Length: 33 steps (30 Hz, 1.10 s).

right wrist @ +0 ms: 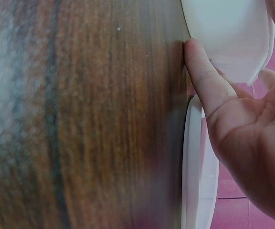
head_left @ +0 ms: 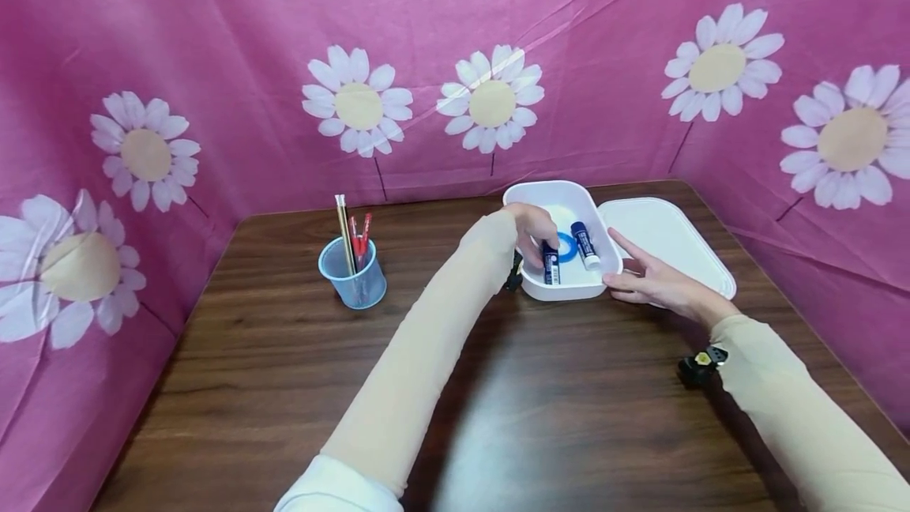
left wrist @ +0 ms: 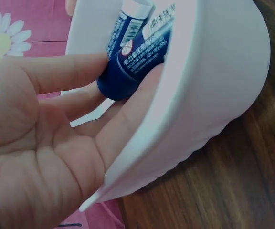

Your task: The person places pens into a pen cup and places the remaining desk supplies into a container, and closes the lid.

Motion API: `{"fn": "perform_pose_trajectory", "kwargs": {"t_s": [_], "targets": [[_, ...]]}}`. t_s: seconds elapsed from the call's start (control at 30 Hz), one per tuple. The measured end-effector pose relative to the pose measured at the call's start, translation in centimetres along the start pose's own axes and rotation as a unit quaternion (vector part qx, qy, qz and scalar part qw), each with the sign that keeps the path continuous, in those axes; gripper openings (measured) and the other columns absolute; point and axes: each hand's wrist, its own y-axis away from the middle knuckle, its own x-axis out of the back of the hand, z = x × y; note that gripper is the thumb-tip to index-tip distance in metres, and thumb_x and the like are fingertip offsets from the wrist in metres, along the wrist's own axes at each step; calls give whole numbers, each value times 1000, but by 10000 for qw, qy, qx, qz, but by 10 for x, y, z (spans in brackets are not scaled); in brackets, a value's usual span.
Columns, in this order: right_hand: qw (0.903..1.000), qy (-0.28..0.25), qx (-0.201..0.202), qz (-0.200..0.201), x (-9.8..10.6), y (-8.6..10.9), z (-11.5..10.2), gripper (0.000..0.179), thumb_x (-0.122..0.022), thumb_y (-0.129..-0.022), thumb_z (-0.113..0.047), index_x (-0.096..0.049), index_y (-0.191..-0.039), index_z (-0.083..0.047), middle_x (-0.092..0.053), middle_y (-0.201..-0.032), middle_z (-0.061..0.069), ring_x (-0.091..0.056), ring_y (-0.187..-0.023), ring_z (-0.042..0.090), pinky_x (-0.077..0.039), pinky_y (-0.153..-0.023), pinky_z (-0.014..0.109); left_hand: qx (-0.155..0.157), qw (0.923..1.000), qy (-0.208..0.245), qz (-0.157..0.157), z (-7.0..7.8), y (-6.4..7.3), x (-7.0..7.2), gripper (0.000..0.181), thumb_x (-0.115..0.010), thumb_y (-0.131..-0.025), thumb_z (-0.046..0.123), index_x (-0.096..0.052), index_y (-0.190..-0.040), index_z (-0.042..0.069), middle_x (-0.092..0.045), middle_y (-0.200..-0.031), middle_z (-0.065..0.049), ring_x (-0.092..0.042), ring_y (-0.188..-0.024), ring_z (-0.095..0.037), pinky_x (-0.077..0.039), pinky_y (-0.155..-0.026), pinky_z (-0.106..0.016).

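A white plastic box point(head_left: 562, 293) sits at the back right of the table, its top uncovered. My left hand point(head_left: 535, 229) reaches in over its left side and pinches a dark blue glue stick point(head_left: 550, 265) between thumb and fingers. In the left wrist view this glue stick point(left wrist: 144, 57) tilts beside another one, with barcode labels showing. The second glue stick point(head_left: 584, 245), with a white end, lies on the right inside the box. Between them is a blue ring-shaped roll point(head_left: 566, 248). My right hand point(head_left: 657, 284) has its fingers extended against the box's right side, fingertips at its wall.
The white lid point(head_left: 668, 235) lies flat to the right of the box, partly behind the right hand. A light blue mesh pen cup point(head_left: 353, 287) with red pens point(head_left: 360, 237) and gold-coloured sticks point(head_left: 345, 235) stands left. Pink daisy-patterned cloth point(head_left: 426, 14) surrounds the wooden table point(head_left: 284, 385).
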Motion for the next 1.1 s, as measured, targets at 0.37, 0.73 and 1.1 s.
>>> {"fn": "perform_pose_trajectory", "kwargs": {"t_s": [0.37, 0.73, 1.1], "targets": [[9999, 145, 26, 42, 0, -1, -2, 91, -62, -103, -20, 5, -162, -38, -15, -157, 32, -55, -121, 20, -52, -98, 39, 257, 9977, 613, -163, -1, -9, -5, 54, -49, -108, 29, -37, -155, 6, -36, -160, -12, -59, -123, -37, -55, -98, -41], [9999, -33, 113, -14, -4, -2, 3, 91, -62, -103, -17, 5, -163, -36, -16, -156, 33, -57, -119, 15, -52, -98, 39, -114, 9992, 373, -117, -8, -4, -8, 47, -50, -108, 29, -47, -150, 8, -46, -149, -14, -65, -115, -37, -59, -91, -43], [10000, 45, 2, 52, -2, 2, -1, 92, -62, -103, -19, 6, -162, -38, -14, -158, 33, -56, -120, 18, -51, -99, 42, -1652, 9855, 395, 14, -9, 34, 9, 45, -58, -105, 23, -49, -146, 6, -48, -149, -19, -55, -129, -38, -55, -98, -48]]}}
